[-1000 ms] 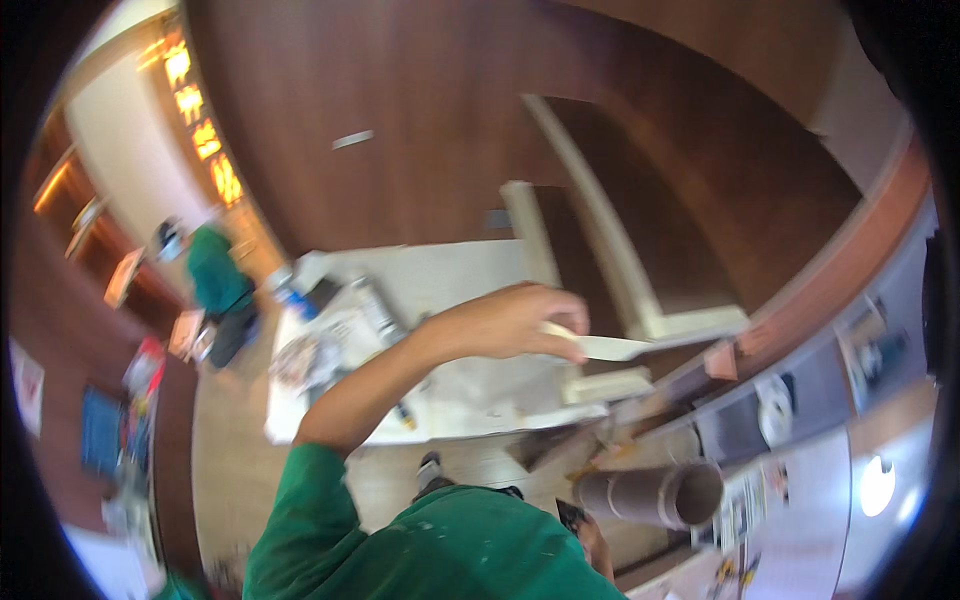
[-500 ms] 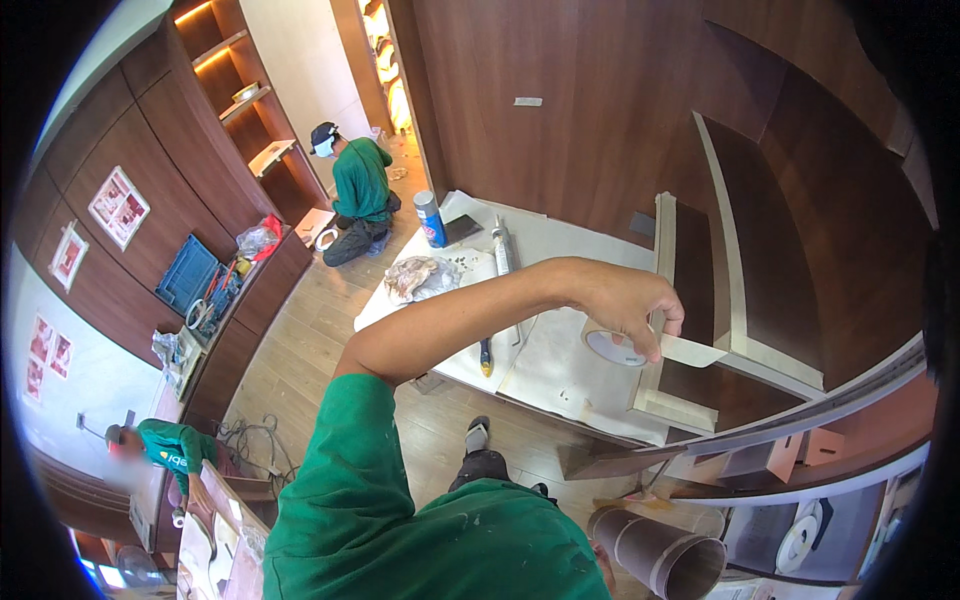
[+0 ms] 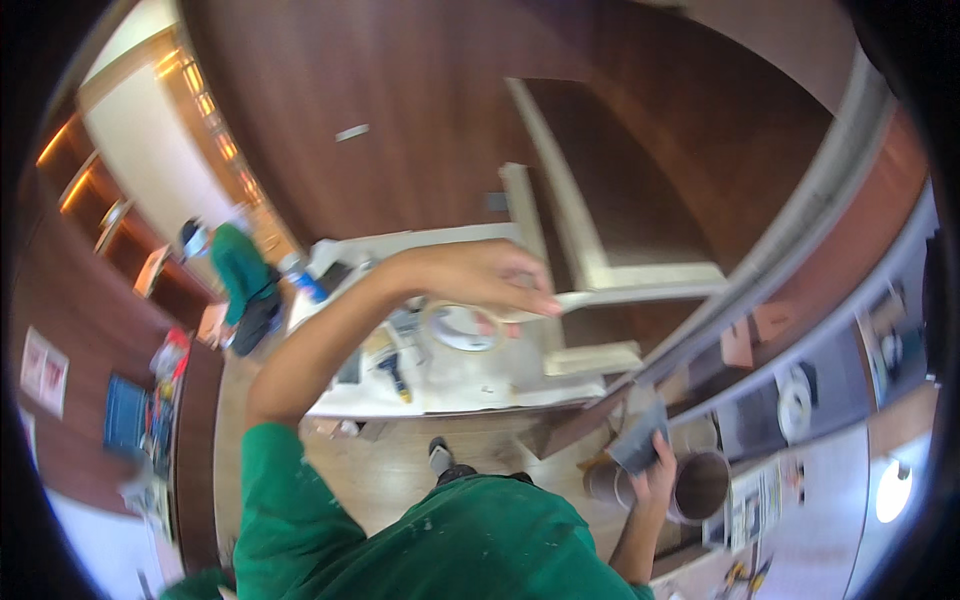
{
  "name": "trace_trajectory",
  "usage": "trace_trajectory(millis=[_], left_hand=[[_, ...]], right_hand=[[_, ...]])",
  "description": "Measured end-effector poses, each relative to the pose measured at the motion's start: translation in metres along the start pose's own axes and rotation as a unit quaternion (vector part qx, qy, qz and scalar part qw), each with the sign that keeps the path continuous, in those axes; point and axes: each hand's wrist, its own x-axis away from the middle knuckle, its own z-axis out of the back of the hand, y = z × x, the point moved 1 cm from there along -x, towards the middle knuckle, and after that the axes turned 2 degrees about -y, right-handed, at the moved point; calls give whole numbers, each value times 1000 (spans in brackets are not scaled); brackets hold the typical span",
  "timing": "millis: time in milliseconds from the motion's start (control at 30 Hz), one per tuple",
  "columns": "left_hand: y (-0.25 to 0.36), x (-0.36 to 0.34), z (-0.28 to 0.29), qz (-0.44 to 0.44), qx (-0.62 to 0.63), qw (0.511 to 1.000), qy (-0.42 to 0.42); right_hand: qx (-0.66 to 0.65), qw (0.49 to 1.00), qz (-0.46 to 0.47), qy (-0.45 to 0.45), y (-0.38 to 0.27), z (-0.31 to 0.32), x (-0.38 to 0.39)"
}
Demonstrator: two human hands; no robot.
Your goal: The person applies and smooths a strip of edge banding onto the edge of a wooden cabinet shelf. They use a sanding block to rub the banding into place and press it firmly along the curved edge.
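Note:
My left hand (image 3: pixel 495 277) reaches across from the left, fingers pinched on a roll of masking tape (image 3: pixel 440 336) hanging below it. A pale tape strip (image 3: pixel 572 299) runs from the fingertips to the front edge of a dark brown shelf unit (image 3: pixel 640 185). Cream tape covers that unit's edges. Lower right, my right hand (image 3: pixel 655 474) grips a flat grey rectangular piece (image 3: pixel 637 440), its exact kind unclear through blur. It is held above a brown cylinder (image 3: pixel 700 487) standing on the floor.
Under my left arm, a white-covered worktop (image 3: pixel 450 385) bears a yellow-tipped dark tool (image 3: pixel 395 378) and a blue spray can (image 3: pixel 305 280). A person in green (image 3: pixel 240 265) crouches at the far left. A blue case (image 3: pixel 127 412) lies on the left cabinet. A curved ledge (image 3: pixel 790 270) rises at right.
My view has swung right and blurred. My right hand has come into view with the grey piece. My left hand still holds the tape roll, its strip at the shelf edge.

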Motion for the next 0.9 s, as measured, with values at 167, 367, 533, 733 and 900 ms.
trace_trajectory(millis=[167,367,533,733,900], left_hand=[[10,7,-7,13,-59,996,71],[11,16,-15,-44,-140,976,161],[21,24,-30,-62,-264,930,246],[15,29,-46,-116,-351,877,306],[11,30,-62,-143,-382,844,348]], right_hand=[[228,963,108,-93,-26,-104,-19],[464,801,331,-186,-62,-188,-46],[476,753,389,-234,-65,-224,-73],[487,723,425,-243,-56,-247,-76],[485,701,469,-231,-53,-247,-86]])
